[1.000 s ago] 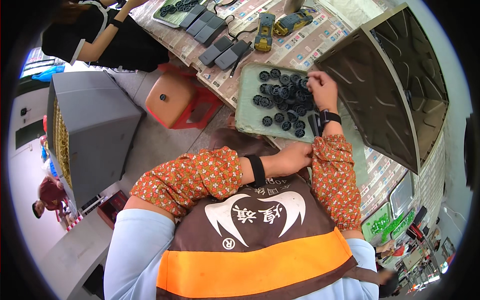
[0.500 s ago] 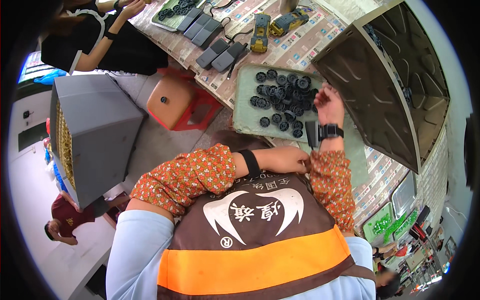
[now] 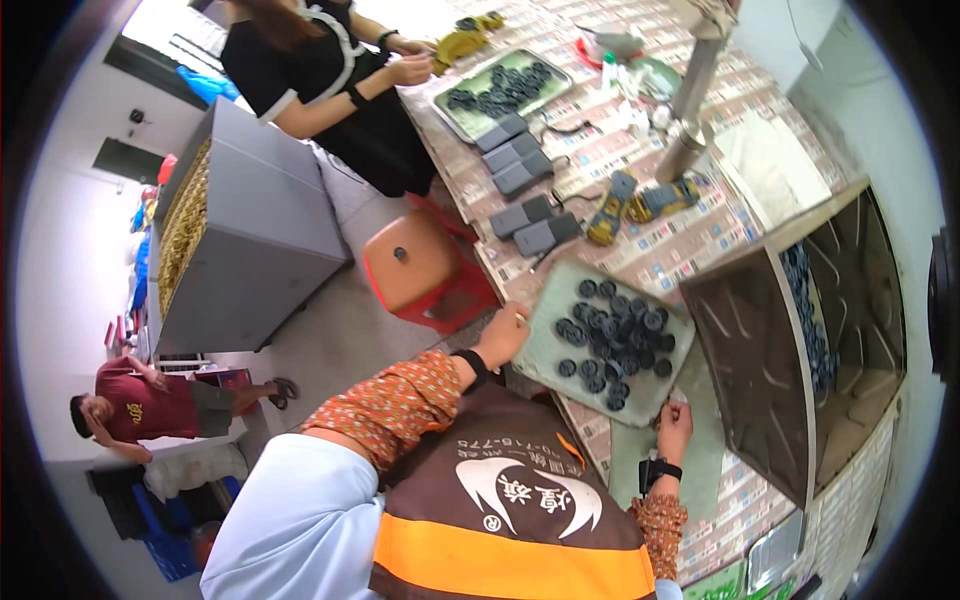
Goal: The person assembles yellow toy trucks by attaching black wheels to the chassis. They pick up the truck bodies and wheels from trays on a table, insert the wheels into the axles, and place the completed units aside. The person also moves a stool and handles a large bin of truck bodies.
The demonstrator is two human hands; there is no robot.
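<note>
A pale green tray [image 3: 548, 357] lies on the patterned table near its left edge, holding several small black toy wheels [image 3: 612, 335] heaped in its middle. My left hand [image 3: 503, 338] is at the tray's left rim with its fingers curled against it. At the tray's near right corner is my right hand [image 3: 676, 425], its thumb and fingertips pressed together on the rim. The fingertips of both hands are partly hidden. A brown crate [image 3: 740, 360] lies on its side, opening away from the tray, with more black wheels inside it.
Grey power banks [image 3: 520, 165] with cables and two yellow-grey toy cars [image 3: 610, 208] lie beyond the tray. A metal post [image 3: 697, 80] rises from the table. A co-worker [image 3: 330, 80] works by another wheel tray [image 3: 470, 125]. An orange stool [image 3: 410, 262] stands left, beside a grey bin [image 3: 255, 225].
My view has swung left and farther out. My left hand has gone from my right sleeve to the tray's left rim; my right hand has drawn back to its near right corner.
</note>
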